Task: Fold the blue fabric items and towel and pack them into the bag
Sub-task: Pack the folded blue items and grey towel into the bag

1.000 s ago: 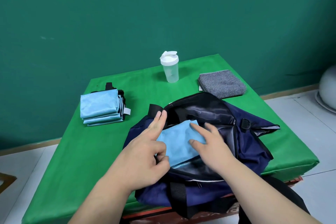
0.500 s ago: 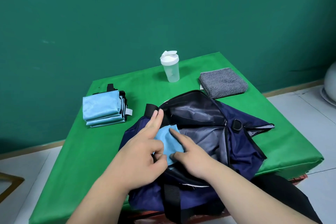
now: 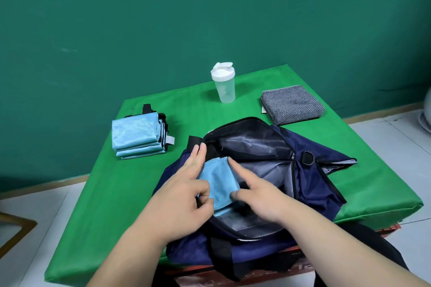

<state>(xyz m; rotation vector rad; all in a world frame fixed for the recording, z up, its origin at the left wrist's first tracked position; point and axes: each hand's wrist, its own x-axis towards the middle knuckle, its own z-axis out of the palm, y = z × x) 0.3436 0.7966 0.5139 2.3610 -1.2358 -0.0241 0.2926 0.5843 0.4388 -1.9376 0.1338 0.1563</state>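
A navy bag (image 3: 312, 184) lies unzipped on the green table (image 3: 112, 205), its grey lining showing. A folded light-blue fabric piece (image 3: 218, 179) sits at the left end of the opening. My left hand (image 3: 184, 198) pinches the piece's lower left edge, with two fingers stretched along the bag's rim. My right hand (image 3: 261, 196) has its index finger straight on the piece's top right corner, the other fingers bent against its right edge. A stack of folded light-blue fabric (image 3: 137, 135) lies at the left. A folded grey towel (image 3: 292, 103) lies at the back right.
A clear shaker bottle (image 3: 225, 84) with a white lid stands at the back middle of the table. A green wall rises behind. Tiled floor surrounds the table, and a black strap hangs off the near right edge (image 3: 363, 235).
Both hands have slid the blue piece leftward into the left end of the bag's opening. The right hand went from lying flat on it to pointing with the index finger.
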